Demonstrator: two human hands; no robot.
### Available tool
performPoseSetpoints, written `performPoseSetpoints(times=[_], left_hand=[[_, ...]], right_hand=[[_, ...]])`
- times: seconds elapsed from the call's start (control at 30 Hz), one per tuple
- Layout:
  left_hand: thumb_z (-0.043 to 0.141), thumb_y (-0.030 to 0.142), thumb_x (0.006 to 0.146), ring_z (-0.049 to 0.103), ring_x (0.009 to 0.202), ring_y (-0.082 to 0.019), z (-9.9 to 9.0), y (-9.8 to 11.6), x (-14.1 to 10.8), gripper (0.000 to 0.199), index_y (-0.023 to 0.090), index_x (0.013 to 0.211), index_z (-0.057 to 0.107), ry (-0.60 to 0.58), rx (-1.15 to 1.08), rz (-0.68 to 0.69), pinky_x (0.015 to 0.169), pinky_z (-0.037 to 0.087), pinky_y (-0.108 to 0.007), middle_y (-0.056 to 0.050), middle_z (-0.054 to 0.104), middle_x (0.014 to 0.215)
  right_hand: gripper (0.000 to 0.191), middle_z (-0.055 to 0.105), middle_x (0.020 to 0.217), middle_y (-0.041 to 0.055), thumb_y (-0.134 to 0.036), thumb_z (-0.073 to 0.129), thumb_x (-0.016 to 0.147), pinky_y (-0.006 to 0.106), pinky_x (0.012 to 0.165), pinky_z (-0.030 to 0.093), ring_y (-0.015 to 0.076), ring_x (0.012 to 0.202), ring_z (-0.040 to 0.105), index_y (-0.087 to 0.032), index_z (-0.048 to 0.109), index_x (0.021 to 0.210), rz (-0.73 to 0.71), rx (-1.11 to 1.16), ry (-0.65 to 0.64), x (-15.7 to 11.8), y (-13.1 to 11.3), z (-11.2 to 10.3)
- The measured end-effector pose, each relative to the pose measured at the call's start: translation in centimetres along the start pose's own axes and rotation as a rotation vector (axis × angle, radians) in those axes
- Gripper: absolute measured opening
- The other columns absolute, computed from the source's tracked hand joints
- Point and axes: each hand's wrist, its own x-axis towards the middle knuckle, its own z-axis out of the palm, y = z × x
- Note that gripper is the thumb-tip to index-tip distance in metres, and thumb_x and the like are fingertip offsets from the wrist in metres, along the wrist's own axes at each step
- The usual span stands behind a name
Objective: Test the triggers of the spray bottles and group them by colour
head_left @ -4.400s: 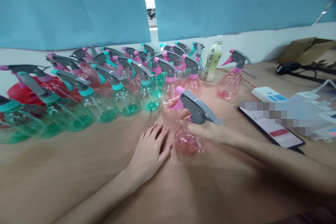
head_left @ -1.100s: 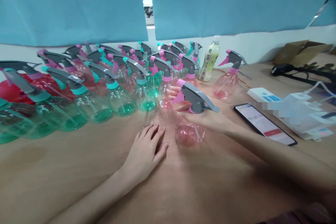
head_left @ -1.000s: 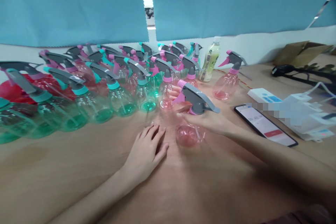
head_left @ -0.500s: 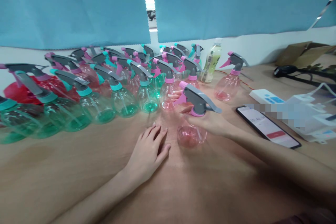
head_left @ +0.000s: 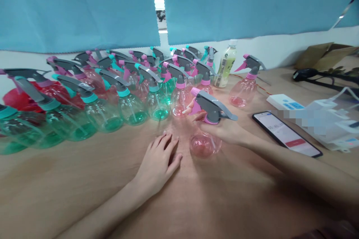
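Note:
My right hand (head_left: 224, 130) is wrapped round the neck area of a pink spray bottle (head_left: 202, 146), which stands upright on the table. Its grey head with a pink nozzle and trigger (head_left: 211, 106) rises above the hand, the nozzle pointing left. Flat on the tabletop (head_left: 112, 190), my left hand (head_left: 157, 160) lies with fingers spread, a little left of that bottle and holding nothing. Just behind the hands stand a pink spray bottle (head_left: 179, 101) and a green one (head_left: 158, 108).
Several green and pink spray bottles (head_left: 103, 117) crowd the left and back. One pink spray bottle (head_left: 243, 91) stands apart at right, near a drink bottle (head_left: 226, 65). A phone (head_left: 288, 134), a white power strip (head_left: 286, 102) and a cardboard box (head_left: 319, 56) occupy the right side.
The fingers of my right hand near the trigger have shifted slightly. The held spray bottle and my left hand stay practically where they were.

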Motion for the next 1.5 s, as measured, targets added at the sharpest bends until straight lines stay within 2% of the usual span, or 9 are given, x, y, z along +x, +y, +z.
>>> performPoseSetpoints(times=[0.2,0.5,0.67,0.8,1.03,1.13,1.23,1.4,1.5], left_hand=[[0.047,0.035,0.095,0.044,0.129,-0.033,0.0,0.0,0.0,0.040,0.016,0.130,0.054,-0.017,0.015,-0.008,0.099,0.042,-0.051,-0.015,0.051,0.139],[0.045,0.035,0.095,0.045,0.128,-0.033,0.0,0.0,0.0,0.040,0.016,0.129,0.053,0.001,-0.002,-0.001,0.099,0.042,-0.051,-0.015,0.052,0.138],[0.045,0.035,0.095,0.045,0.129,-0.034,0.0,0.0,0.0,0.039,0.016,0.128,0.054,0.013,-0.007,0.006,0.099,0.042,-0.052,-0.015,0.053,0.137],[0.046,0.035,0.095,0.045,0.129,-0.033,0.0,0.0,0.0,0.040,0.015,0.129,0.054,0.008,0.004,0.002,0.099,0.042,-0.051,-0.015,0.053,0.137],[0.047,0.034,0.095,0.046,0.128,-0.033,-0.1,0.1,0.0,0.039,0.014,0.128,0.054,0.001,0.029,0.005,0.099,0.043,-0.051,-0.015,0.053,0.137],[0.046,0.034,0.095,0.045,0.128,-0.034,-0.1,0.0,0.1,0.040,0.013,0.128,0.054,-0.002,0.028,0.003,0.099,0.042,-0.051,-0.016,0.053,0.137],[0.045,0.035,0.096,0.046,0.127,-0.033,-0.1,0.0,0.1,0.040,0.014,0.128,0.054,0.007,0.019,0.008,0.098,0.043,-0.052,-0.016,0.054,0.136],[0.044,0.035,0.096,0.045,0.128,-0.033,-0.1,0.1,0.1,0.039,0.015,0.128,0.054,0.005,0.021,0.007,0.099,0.042,-0.051,-0.015,0.053,0.136],[0.044,0.035,0.096,0.045,0.128,-0.032,-0.1,0.1,0.0,0.039,0.017,0.129,0.054,0.009,0.014,0.004,0.099,0.042,-0.051,-0.014,0.053,0.137]], right_hand=[[0.008,0.060,0.082,-0.0008,-0.020,0.049,0.073,0.027,0.075,0.054,0.0155,0.084,0.064,-0.025,0.051,0.078,-0.027,0.116,-0.018,-0.1,-0.3,0.1],[0.005,0.063,0.080,0.0010,-0.024,0.052,0.070,0.031,0.076,0.052,0.0176,0.079,0.062,-0.024,0.055,0.074,0.023,-0.004,0.032,-0.1,0.0,0.1],[0.003,0.057,0.070,-0.0020,-0.020,0.051,0.066,0.028,0.064,0.048,0.0143,0.066,0.053,-0.023,0.052,0.067,0.058,-0.123,0.032,-0.1,0.6,0.0],[0.001,0.056,0.068,-0.0024,-0.022,0.052,0.069,0.028,0.061,0.046,0.0139,0.064,0.051,-0.022,0.053,0.068,0.056,-0.142,0.042,-0.2,0.9,0.1],[0.013,0.064,0.076,0.0004,-0.034,0.060,0.075,0.034,0.069,0.050,0.0188,0.072,0.060,-0.024,0.061,0.083,0.065,-0.086,0.064,-0.3,1.1,0.4],[0.016,0.065,0.076,0.0006,-0.040,0.063,0.076,0.033,0.072,0.050,0.0187,0.075,0.061,-0.025,0.062,0.076,0.066,-0.103,0.046,-0.3,1.2,0.3],[0.019,0.061,0.068,-0.0005,-0.043,0.064,0.077,0.032,0.068,0.049,0.0177,0.069,0.058,-0.025,0.062,0.071,0.101,-0.118,0.015,-0.3,1.4,0.1],[0.011,0.052,0.060,-0.0031,-0.031,0.060,0.076,0.030,0.062,0.045,0.0155,0.063,0.052,-0.023,0.060,0.069,0.143,-0.108,0.053,-0.4,1.7,0.0],[0.004,0.052,0.064,-0.0034,-0.026,0.060,0.072,0.028,0.059,0.043,0.0145,0.063,0.050,-0.023,0.060,0.073,0.128,-0.119,0.049,-0.4,1.6,-0.4]])
